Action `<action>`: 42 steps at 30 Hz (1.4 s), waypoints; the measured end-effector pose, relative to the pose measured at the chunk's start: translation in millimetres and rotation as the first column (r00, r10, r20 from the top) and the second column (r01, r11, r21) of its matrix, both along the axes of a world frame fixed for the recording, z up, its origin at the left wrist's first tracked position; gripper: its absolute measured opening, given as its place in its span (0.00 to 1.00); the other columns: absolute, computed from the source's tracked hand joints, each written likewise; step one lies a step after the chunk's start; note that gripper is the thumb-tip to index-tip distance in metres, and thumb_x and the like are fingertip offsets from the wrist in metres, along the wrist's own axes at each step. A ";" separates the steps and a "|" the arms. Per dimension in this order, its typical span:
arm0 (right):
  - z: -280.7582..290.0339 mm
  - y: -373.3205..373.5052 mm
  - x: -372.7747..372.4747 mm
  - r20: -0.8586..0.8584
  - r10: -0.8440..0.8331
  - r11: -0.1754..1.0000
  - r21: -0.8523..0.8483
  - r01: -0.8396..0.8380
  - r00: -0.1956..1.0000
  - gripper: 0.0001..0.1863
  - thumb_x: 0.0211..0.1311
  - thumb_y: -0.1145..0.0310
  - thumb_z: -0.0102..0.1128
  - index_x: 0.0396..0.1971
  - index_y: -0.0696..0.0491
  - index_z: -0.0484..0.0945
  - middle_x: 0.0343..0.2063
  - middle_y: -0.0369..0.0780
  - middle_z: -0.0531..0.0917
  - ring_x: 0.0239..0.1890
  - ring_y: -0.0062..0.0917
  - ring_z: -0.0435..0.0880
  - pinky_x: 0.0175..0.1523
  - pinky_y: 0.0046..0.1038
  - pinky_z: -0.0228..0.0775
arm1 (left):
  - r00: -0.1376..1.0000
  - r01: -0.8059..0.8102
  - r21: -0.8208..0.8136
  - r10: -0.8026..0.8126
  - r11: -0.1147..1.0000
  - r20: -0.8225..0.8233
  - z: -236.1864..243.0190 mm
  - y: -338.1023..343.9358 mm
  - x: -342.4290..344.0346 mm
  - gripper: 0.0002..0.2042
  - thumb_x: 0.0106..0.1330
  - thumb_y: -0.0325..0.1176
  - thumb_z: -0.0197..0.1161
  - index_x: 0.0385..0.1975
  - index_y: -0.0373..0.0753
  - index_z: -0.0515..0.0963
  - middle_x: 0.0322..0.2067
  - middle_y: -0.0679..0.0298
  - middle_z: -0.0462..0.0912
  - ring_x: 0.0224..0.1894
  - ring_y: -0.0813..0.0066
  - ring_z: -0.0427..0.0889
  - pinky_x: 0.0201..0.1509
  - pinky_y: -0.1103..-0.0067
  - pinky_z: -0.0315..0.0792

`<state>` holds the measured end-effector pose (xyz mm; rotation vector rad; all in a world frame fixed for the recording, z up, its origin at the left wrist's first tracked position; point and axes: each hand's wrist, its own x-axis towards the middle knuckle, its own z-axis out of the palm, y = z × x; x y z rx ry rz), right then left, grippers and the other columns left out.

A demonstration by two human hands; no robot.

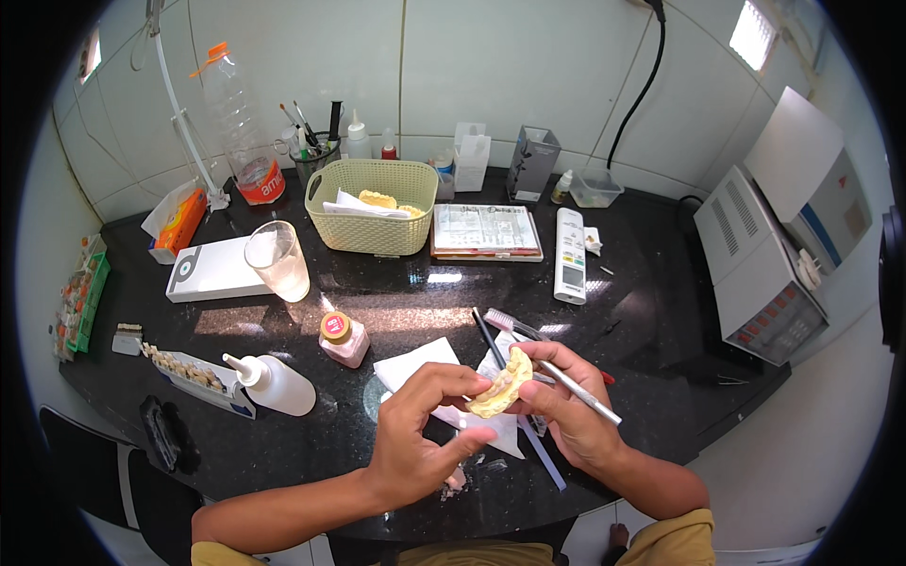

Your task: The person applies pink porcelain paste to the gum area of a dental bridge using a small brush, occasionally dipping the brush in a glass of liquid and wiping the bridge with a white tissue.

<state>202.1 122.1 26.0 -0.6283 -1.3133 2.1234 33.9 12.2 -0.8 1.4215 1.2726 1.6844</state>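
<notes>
A yellow plaster dental cast (512, 385), curved like a tooth arch, is held up over the desk between both hands. My right hand (578, 415) grips it by its right side, with a slim silver metal instrument (587, 394) also lying between the fingers. My left hand (420, 424) has its curled fingertips against the cast's left side, its thumb apart below. A pinkish patch shows on the cast near those fingertips. Beneath the hands lie white tissue paper (415, 360), a toothbrush (500, 321), a dark rod (483, 330) and a bluish strip (545, 462).
A jar of pink powder (344, 344), white squeeze bottle (283, 387) and glass (278, 264) stand to the left. Behind are a green basket (368, 222) with casts, a notepad (486, 231) and a remote control (570, 259). A white machine (755, 274) is at right.
</notes>
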 end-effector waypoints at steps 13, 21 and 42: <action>-0.2 -4.4 2.3 0.151 -0.095 0.916 0.399 0.027 0.984 0.22 0.61 0.73 0.69 0.54 0.64 0.75 0.41 0.44 0.83 0.44 0.21 0.84 0.49 0.22 0.80 | 0.864 0.290 -0.370 -0.075 0.882 0.498 2.7 4.1 -4.0 0.12 0.71 0.31 0.62 0.46 0.27 0.79 0.40 0.57 0.85 0.41 0.77 0.84 0.47 0.80 0.82; -1.1 -5.6 2.8 0.143 -0.150 0.772 0.635 0.025 0.978 0.26 0.54 0.77 0.73 0.55 0.62 0.76 0.41 0.45 0.85 0.42 0.24 0.86 0.47 0.24 0.81 | 0.824 0.312 -0.337 -0.077 0.889 0.561 0.2 5.4 -5.5 0.11 0.71 0.28 0.61 0.46 0.26 0.79 0.41 0.55 0.84 0.43 0.74 0.84 0.50 0.78 0.82; -0.2 -5.7 4.8 0.134 -0.156 0.775 0.631 0.036 0.979 0.26 0.54 0.75 0.74 0.54 0.61 0.77 0.39 0.45 0.85 0.40 0.23 0.86 0.44 0.23 0.83 | 0.799 0.362 -0.327 -0.110 0.873 0.591 -2.9 5.5 -7.9 0.11 0.71 0.29 0.61 0.46 0.26 0.78 0.41 0.55 0.84 0.43 0.74 0.84 0.51 0.79 0.81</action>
